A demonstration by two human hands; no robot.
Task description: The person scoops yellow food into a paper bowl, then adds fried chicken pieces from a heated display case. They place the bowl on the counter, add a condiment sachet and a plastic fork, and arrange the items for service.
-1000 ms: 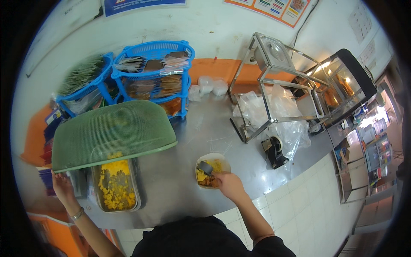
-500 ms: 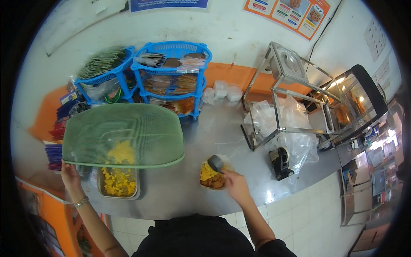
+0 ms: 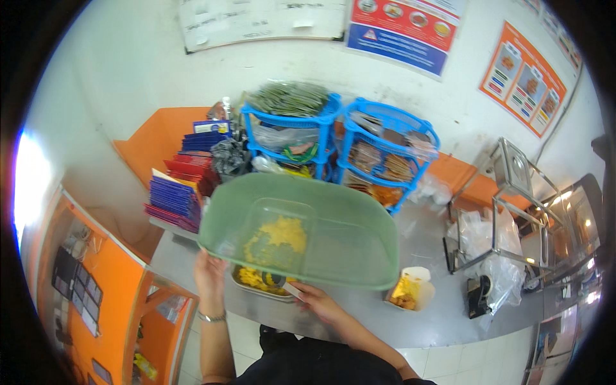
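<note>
The dark round scoop with a pale handle (image 3: 294,290) has just moved from the open white paper carton (image 3: 425,296) to the silver rectangular metal tray (image 3: 264,294), so the work now appears to centre on the tray. The right hand (image 3: 317,303) is closed around the handle, and the scoop's dark head lies at the crumbly yellow food (image 3: 251,280) near the tray's front edge; whether it carries any food cannot be told. The left hand (image 3: 210,273) grips the near left corner of the green domed mesh cover (image 3: 350,240), which remains tilted up over the tray, leaving the front part exposed. The carton stands apart to the right on the grey metal desk (image 3: 350,314), touched by neither hand, with yellow food and brown pieces (image 3: 403,300) inside. Beyond it sits a black tape dispenser (image 3: 477,296).
</note>
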